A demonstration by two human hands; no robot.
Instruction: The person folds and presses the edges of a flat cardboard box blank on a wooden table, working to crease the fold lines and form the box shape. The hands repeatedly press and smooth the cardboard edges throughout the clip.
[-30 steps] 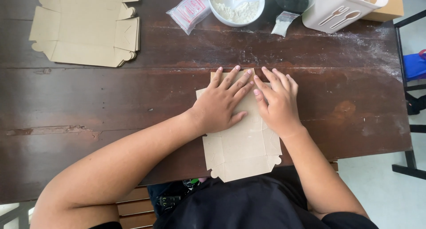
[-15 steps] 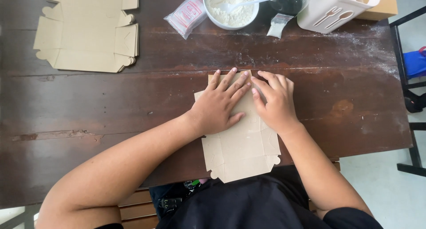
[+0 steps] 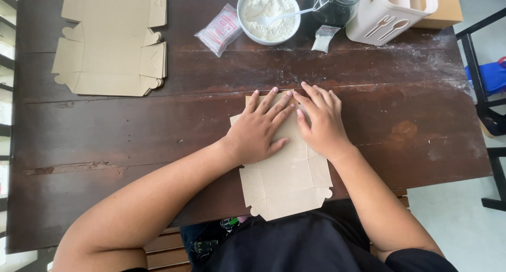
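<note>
1. Cardboard blank (image 3: 287, 180) lies flat at the near table edge, long axis running near to far
2. My left hand (image 3: 258, 129) and right hand (image 3: 321, 124) press side by side, palms flat, fingers spread, on its far end, equally close

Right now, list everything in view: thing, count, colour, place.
flat cardboard box blank: one, tan, near table edge, under both hands
stack of flat box blanks: one stack, tan, far left
table: one, dark brown wood
bowl of white powder: one, white, far middle, spoon in it
plastic packet: one, clear with red print, left of bowl
small sachet: one, whitish, right of bowl
glass jar: one, clear, far side
cutlery holder: one, cream, far right
left hand: flat on blank
right hand: flat on blank
</note>
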